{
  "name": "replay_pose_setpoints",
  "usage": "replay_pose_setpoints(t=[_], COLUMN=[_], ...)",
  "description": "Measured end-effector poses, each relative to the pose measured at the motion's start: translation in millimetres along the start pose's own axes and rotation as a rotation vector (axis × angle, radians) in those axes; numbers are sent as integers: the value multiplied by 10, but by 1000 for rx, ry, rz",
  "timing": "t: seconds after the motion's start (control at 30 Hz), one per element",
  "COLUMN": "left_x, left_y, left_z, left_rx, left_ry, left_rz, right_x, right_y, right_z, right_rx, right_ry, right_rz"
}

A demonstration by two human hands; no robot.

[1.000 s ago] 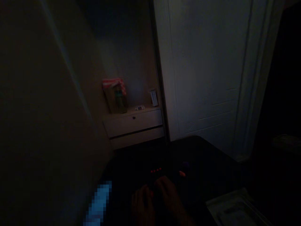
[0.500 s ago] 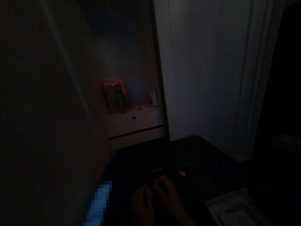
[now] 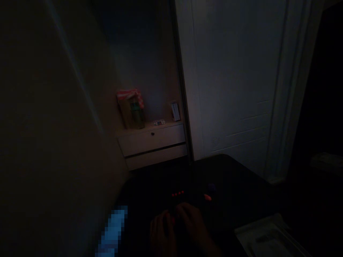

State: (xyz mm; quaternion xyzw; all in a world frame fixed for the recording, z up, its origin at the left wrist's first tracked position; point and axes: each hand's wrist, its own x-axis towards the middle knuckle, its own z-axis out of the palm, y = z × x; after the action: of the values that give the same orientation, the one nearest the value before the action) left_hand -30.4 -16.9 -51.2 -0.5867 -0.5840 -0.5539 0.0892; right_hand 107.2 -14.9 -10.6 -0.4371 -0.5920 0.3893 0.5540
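Observation:
In the dim light, my left hand and my right hand are close together over the dark table. Their fingers are curled and closed around a small red lump, perhaps modelling clay, mostly hidden by the fingertips. Just beyond them, several tiny red balls lie in a short row. Right of the row is an orange-red lump, with a dark purple lump behind it.
The black table reaches a white door panel. A pale flat packet or tray lies at the lower right. Behind the table stands a drawer unit, with a bag, green-topped jar and small box on it.
My right hand's fingers have lowered slightly and curled closer towards the red lump. My left hand stays nearly in place, and the balls and other lumps have not moved.

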Motion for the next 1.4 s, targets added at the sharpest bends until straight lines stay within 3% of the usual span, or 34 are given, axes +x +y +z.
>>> replay_pose_setpoints(t=[0.3, 0.63, 0.9, 1.4], left_x=[-7, -3, -18, 16], left_y=[-11, -8, -24, 22], left_z=[21, 13, 23, -20], left_rx=[-17, -21, -4, 21], left_ry=[29, 3, 13, 6], left_rz=[17, 19, 10, 57], right_x=[4, 14, -20, 2], right_y=[-47, 65, 95, -41], right_z=[21, 5, 13, -8], right_rx=[-30, -23, -12, 14], right_ry=[35, 15, 51, -2], right_rz=[58, -96, -22, -34])
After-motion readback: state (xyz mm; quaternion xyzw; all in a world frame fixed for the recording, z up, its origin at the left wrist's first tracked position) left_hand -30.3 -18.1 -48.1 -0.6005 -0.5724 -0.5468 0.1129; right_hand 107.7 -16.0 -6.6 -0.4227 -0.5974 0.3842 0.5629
